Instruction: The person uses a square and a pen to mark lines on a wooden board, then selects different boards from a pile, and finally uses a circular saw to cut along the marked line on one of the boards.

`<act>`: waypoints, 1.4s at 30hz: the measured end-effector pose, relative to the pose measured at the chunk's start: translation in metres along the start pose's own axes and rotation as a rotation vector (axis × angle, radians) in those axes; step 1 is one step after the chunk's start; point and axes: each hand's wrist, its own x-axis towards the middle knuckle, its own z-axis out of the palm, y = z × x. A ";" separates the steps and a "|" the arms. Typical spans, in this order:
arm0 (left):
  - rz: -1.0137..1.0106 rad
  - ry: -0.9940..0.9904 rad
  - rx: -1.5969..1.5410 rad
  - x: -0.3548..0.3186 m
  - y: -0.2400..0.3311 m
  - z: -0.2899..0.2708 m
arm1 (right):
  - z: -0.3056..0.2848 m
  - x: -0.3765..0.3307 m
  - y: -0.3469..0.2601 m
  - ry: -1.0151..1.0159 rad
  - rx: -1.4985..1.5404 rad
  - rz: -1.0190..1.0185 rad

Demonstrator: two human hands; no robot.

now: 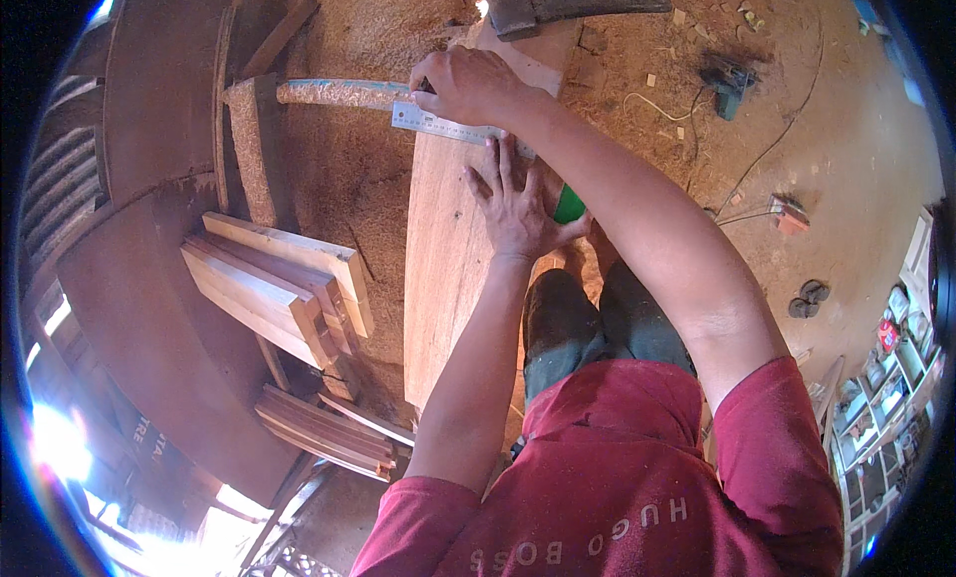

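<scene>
A wide wooden board (443, 229) lies lengthwise before me. Across its upper part rests a metal ruler blade (438, 122) with graduation marks. My left hand (513, 214) is spread on the board, with fingertips at the blade's lower edge and the thumb stretched toward a green piece (569, 205) at the board's right edge. Whether that green piece joins the blade is hidden. Just above the blade, my right hand (473, 84) has its fingers curled around a small dark item at the blade's left end, mostly covered by the fingers.
Beyond the board's far end lies a dark hammer-like tool (513, 7). Stacked planks (264, 288) and thinner boards (324, 433) are at the left. A dark green power tool (729, 94) with a cord sits on the floor, where wood shavings are scattered. Shelving (886, 408) stands at right.
</scene>
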 end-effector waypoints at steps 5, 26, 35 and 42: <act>-0.016 -0.007 0.020 -0.001 -0.001 0.001 | -0.004 -0.005 -0.001 -0.011 0.010 -0.027; -0.021 0.018 -0.034 0.000 0.001 -0.007 | -0.128 -0.147 0.023 -0.287 -0.215 0.163; -0.062 -0.022 -0.021 0.000 0.000 -0.010 | -0.059 -0.035 -0.001 -0.144 -0.331 -0.095; -0.094 -0.108 -0.017 0.004 0.003 -0.015 | -0.008 0.067 -0.033 -0.243 -0.202 -0.156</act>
